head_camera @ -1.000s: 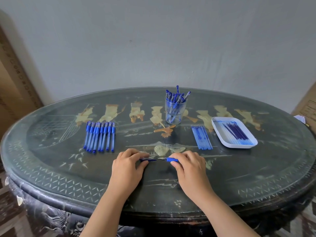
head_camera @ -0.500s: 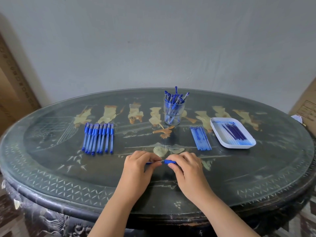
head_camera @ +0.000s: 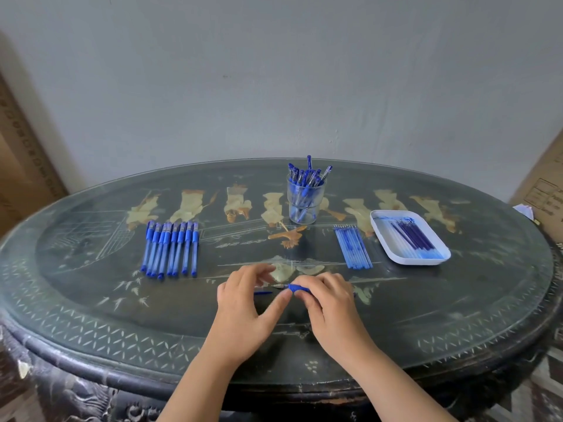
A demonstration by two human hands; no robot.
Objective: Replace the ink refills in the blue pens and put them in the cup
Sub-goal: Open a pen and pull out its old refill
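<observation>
**Uncapped blue pen held at the near middle of the table**

A blue pen (head_camera: 297,288) is gripped in the right hand (head_camera: 330,303), whose fingers are curled over the barrel. Only the blue grip section and the metal tip are left showing, and the tip is pointed to the left. The pen is held low over the oval table (head_camera: 91,300), at its near middle.

The left hand (head_camera: 245,303) is placed just beside the tip. Its fingers are lifted, spread and blurred, and nothing is seen to be clasped in them. Its thumb is stretched toward the pen tip, but whether the tip is touched cannot be told. A small blue piece (head_camera: 263,293) is seen between this thumb and the raised fingers. Whether it lies on the table or is held cannot be told.

Farther back, a glass cup (head_camera: 305,205) is stood upright at the centre and is filled with blue pens. A row of capped blue pens (head_camera: 170,248) is laid side by side on the left. A bundle of blue refills (head_camera: 353,248) is laid to the right of the cup. Just beside that bundle a white tray (head_camera: 417,262) is set, in which dark and pale refills (head_camera: 409,236) are held.
</observation>
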